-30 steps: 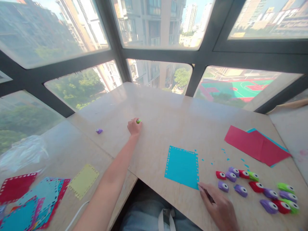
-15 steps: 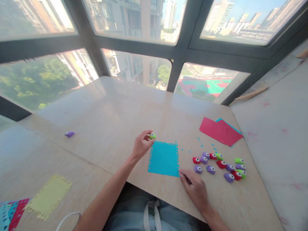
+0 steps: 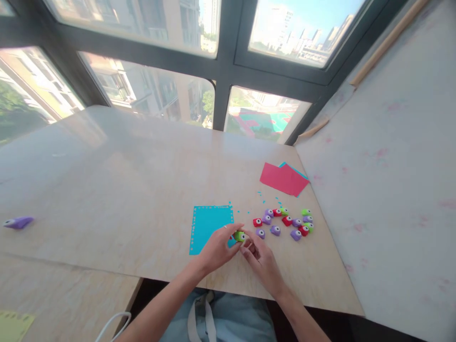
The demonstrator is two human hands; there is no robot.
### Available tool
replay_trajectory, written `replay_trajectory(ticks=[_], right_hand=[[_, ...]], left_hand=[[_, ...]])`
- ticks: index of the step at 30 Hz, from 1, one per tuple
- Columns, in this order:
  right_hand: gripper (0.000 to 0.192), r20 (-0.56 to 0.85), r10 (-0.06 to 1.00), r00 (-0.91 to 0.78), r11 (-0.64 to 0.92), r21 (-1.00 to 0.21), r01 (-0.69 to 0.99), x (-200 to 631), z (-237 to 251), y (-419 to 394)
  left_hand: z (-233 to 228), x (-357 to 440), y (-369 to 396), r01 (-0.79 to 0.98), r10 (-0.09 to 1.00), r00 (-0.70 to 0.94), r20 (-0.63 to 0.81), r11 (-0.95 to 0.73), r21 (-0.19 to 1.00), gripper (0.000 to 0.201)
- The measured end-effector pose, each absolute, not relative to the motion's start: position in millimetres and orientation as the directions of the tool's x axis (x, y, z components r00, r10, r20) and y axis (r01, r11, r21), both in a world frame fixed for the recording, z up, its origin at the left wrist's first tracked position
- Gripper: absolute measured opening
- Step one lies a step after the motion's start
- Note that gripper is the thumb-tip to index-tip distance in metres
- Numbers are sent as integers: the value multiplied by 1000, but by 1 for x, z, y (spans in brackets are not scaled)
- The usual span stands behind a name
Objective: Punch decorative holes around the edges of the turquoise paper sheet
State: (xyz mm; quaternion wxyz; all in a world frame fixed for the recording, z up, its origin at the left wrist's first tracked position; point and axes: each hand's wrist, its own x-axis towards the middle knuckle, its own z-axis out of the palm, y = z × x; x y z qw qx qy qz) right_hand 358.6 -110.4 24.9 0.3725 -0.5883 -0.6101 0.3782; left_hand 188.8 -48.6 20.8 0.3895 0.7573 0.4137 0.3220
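Observation:
My left hand point(image 3: 219, 247) pinches a small green paper punch point(image 3: 239, 236) with a round eye printed on it, just beyond the right edge of a blue paper sheet point(image 3: 208, 228). Fingertips of my right hand point(image 3: 261, 259) meet the same punch from the right, thumb and index finger curled in. Small holes run along the top and left edges of the sheet, and part of its right one. My left hand and wrist cover its lower right corner.
Several red, purple and green punches point(image 3: 275, 230) lie to the right. Behind them are blue paper bits point(image 3: 277, 198) and red paper sheets point(image 3: 283, 178). A purple punch point(image 3: 18, 223) sits far left, yellow punched paper point(image 3: 14, 327) at lower left. A wall point(image 3: 399, 190) bounds the right.
My left hand has brought the green punch from the sheet's upper left corner to its right side. My right hand has left the lower right corner and met the punch. The view has turned right.

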Motion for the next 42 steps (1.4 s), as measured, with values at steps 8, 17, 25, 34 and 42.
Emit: replay_trajectory(ticks=[8, 17, 25, 34, 42], right_hand=[[28, 225, 967, -117, 248, -746, 618, 357, 23, -110], [16, 194, 979, -62, 193, -784, 590, 360, 27, -108], [15, 164, 986, -12, 134, -764, 631, 366, 26, -109], [16, 76, 995, -60, 97, -736, 670, 365, 27, -103], [19, 85, 994, -64, 105, -704, 702, 364, 29, -104]], left_hand=[[5, 177, -65, 334, 875, 465, 132, -312, 889, 43], [9, 173, -78, 336, 865, 437, 245, -410, 848, 43], [14, 156, -74, 611, 826, 505, 251, -548, 571, 48], [7, 162, -69, 671, 836, 459, 299, -547, 500, 25], [3, 160, -65, 671, 843, 452, 290, -536, 513, 24]])
